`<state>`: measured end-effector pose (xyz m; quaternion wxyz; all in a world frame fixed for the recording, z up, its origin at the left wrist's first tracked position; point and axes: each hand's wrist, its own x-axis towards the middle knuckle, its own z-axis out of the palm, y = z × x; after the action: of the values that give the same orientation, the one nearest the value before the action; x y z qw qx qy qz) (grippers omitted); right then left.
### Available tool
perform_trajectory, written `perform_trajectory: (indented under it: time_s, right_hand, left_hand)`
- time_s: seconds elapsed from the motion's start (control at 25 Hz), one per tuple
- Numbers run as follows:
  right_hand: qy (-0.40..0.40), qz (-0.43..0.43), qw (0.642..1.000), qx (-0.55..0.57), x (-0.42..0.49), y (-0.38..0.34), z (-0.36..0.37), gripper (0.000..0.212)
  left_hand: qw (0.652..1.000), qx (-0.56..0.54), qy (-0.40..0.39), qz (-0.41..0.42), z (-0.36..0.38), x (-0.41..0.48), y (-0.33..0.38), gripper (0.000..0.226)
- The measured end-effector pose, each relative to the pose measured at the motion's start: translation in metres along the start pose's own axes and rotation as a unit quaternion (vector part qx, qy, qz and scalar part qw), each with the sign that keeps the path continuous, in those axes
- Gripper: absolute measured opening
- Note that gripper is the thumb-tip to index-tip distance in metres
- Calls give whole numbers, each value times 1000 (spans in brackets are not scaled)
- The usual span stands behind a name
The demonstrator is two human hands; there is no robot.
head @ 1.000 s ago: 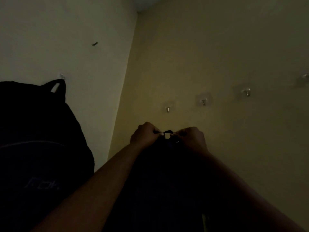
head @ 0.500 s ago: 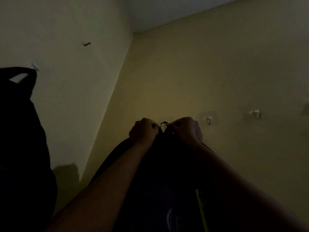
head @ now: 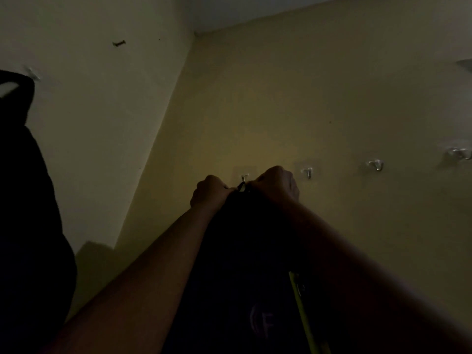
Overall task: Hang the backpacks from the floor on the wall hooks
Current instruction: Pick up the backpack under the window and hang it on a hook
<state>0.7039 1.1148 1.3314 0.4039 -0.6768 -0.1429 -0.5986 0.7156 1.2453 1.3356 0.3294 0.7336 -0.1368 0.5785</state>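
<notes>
A dark backpack (head: 245, 264) with a yellow-green stripe hangs between my forearms against the right wall. My left hand (head: 208, 191) and my right hand (head: 277, 185) each pinch one side of its small top loop (head: 241, 186). The loop sits right at a metal wall hook (head: 244, 178); the dim light hides whether it is over the hook. Another black backpack (head: 28, 213) hangs on the left wall, its handle over a clear hook (head: 32, 72).
Three more hooks run rightward along the right wall: one (head: 307, 172), one (head: 375, 164) and one (head: 459, 153). A dark nail (head: 118, 43) sticks out of the left wall. The two walls meet in a corner (head: 176, 98).
Both hands lifted the backpack's loop up the wall from below the hook to the hook itself. The view tilted upward and rightward, so the left backpack slid toward the frame edge.
</notes>
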Motion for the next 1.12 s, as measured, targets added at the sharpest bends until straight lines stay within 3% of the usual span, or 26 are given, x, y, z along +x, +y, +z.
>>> perform_trajectory:
  time_s: [0.28,0.52,0.64,0.88,1.12]
  right_hand:
    - [-21,-94,995,13,-38,15,-15,29]
    - [-64,-97,991,63,-70,17,-26,31]
    - [-77,-51,992,85,-99,7,-50,35]
    - [-99,101,975,171,-184,5,-126,36]
    - [-161,240,948,130,-290,21,-222,42]
  left_hand:
    - [998,-39,-9,42,-11,-35,9,28]
    - [984,-178,-14,-8,-25,-92,19,39]
    - [967,-233,-93,-53,-33,-126,21,51]
    - [940,-311,-84,-116,-68,-229,65,42]
    - [905,-345,-158,-194,-82,-360,110,41]
